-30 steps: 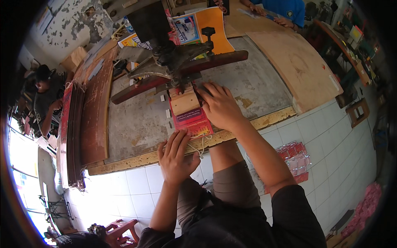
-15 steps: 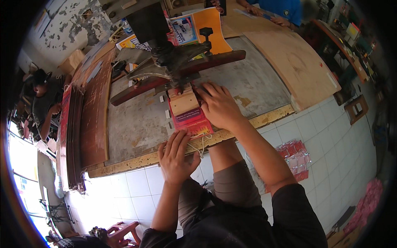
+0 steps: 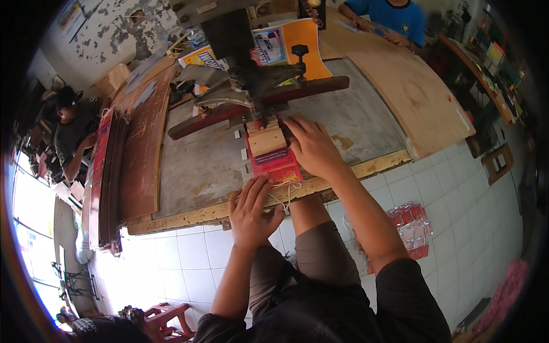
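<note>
A red and purple printed piece (image 3: 280, 174), possibly a stack of printed card or paper, lies at the table's front edge with white string (image 3: 284, 200) hanging from its near end. On it rests a tan wooden block (image 3: 267, 140), directly beneath the press's dark metal column. My left hand (image 3: 251, 211) lies with fingers stretched out at the near left corner of the printed piece, touching it. Along the right side of the block and printed piece rests my right hand (image 3: 314, 147), fingers extended forward; its fingertips are beside the block. Neither hand is wrapped around anything.
The press's long red-brown bar (image 3: 260, 107) spans the grey worktable (image 3: 197, 171). Behind it stand colourful printed sheets (image 3: 311, 48). Stacked dark boards (image 3: 106, 183) lean at left, and a wooden board (image 3: 409, 97) lies right. Two other people (image 3: 394, 20) are nearby. Red packets (image 3: 409, 228) lie on the tiled floor.
The view has shifted slightly, so the table and press appear a little further right. Both hands keep nearly the same places against the printed piece and block.
</note>
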The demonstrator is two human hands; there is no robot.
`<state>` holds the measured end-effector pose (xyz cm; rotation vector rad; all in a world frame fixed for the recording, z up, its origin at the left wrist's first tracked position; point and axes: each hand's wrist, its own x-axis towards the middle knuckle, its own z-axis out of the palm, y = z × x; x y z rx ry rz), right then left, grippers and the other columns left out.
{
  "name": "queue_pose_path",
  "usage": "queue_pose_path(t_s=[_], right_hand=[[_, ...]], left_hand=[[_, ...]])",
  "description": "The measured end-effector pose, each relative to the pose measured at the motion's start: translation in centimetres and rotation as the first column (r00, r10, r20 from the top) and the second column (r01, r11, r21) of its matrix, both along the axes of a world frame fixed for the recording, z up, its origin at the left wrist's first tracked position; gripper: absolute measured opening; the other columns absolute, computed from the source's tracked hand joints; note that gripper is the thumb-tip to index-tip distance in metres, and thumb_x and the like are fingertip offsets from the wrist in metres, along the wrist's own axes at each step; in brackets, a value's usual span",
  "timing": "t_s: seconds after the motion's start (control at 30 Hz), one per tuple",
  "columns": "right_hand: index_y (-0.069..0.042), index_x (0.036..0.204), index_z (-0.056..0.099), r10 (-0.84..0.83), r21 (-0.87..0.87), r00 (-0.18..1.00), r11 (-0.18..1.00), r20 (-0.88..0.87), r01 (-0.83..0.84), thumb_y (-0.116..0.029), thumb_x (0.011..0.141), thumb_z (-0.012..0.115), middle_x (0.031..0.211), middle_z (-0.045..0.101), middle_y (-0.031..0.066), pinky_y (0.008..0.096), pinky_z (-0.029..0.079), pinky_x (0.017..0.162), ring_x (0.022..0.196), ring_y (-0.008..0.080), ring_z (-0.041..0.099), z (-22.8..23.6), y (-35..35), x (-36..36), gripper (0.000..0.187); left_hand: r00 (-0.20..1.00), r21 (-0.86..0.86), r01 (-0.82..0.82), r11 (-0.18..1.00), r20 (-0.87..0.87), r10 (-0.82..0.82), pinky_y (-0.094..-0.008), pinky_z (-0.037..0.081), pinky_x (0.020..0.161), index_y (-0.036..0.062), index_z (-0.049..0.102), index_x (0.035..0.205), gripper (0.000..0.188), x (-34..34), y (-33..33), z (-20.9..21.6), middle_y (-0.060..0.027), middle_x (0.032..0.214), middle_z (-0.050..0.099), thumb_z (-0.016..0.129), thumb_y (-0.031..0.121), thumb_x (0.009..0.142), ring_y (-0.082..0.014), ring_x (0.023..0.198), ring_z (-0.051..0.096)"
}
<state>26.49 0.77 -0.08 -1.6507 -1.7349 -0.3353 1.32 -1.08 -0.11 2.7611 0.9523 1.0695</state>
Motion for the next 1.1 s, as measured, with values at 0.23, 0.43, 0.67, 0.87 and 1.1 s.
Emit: queue_pose_path(t_s=[0.23,0.43,0.67,0.87,1.1], right_hand=[[-0.008,0.14,0.062,0.219,-0.042,0.961,0.973,-0.168,-0.229,-0.01,0.097,0.066,0.146,0.06,0.0113,0.0474,0.047,0.112,0.133,0.0341,0.058,2.5,-1.5,-0.9,0.042],[-0.008,0.134,0.065,0.26,-0.042,0.944,0.961,-0.205,-0.274,-0.012,0.097,0.072,0.144,0.063,0.0088,0.0458,0.051,0.108,0.129,0.0361,0.062,3.0,-1.6,-1.3,0.038],[-0.008,0.13,0.067,0.3,-0.022,0.93,0.95,-0.211,-0.312,-0.018,0.097,0.076,0.139,0.066,0.0079,0.0453,0.053,0.104,0.126,0.0362,0.064,2.9,-1.6,-1.2,0.036],[-0.005,0.123,0.069,0.394,-0.053,0.884,0.906,-0.252,-0.42,-0.016,0.09,0.084,0.136,0.068,0.0101,0.0425,0.053,0.104,0.125,0.0331,0.066,3.3,-5.4,-0.9,0.037],[-0.005,0.12,0.069,0.006,-0.029,0.953,0.999,-0.301,-0.015,-0.018,0.093,0.084,0.129,0.071,0.0098,0.0392,0.05,0.107,0.125,0.0277,0.065,2.9,-14.2,9.1,0.033]], left_hand=[[0.999,0.002,0.007,1.0,0.035,-0.007,-0.0461,0.044,0.111,0.0134,0.07,0.134,0.054,-0.4,0.0,-0.3,-0.0037,0.144,0.068,0.075,0.029,0.083,-0.0237,0.136,0.063],[0.999,-0.016,0.028,0.999,0.032,-0.027,-0.0482,0.044,0.113,0.0126,0.067,0.138,0.056,-0.9,-0.1,-0.3,-0.0039,0.15,0.064,0.077,0.029,0.085,-0.0228,0.14,0.06],[0.999,0.009,0.049,0.999,0.008,-0.049,-0.0502,0.041,0.118,0.0127,0.063,0.145,0.062,-1.4,0.2,-0.8,-0.0043,0.156,0.06,0.078,0.03,0.087,-0.0221,0.145,0.055],[0.999,-0.09,0.033,0.995,-0.001,-0.033,-0.0533,0.03,0.126,0.0128,0.057,0.151,0.068,-5.3,-0.3,-2.2,-0.0085,0.163,0.051,0.078,0.034,0.09,-0.0277,0.153,0.045],[0.921,0.007,-0.374,0.928,0.119,0.37,-0.059,0.013,0.131,0.0109,0.053,0.154,0.07,-15.2,0.7,-6.4,-0.0147,0.168,0.044,0.075,0.028,0.089,-0.0365,0.16,0.033]])
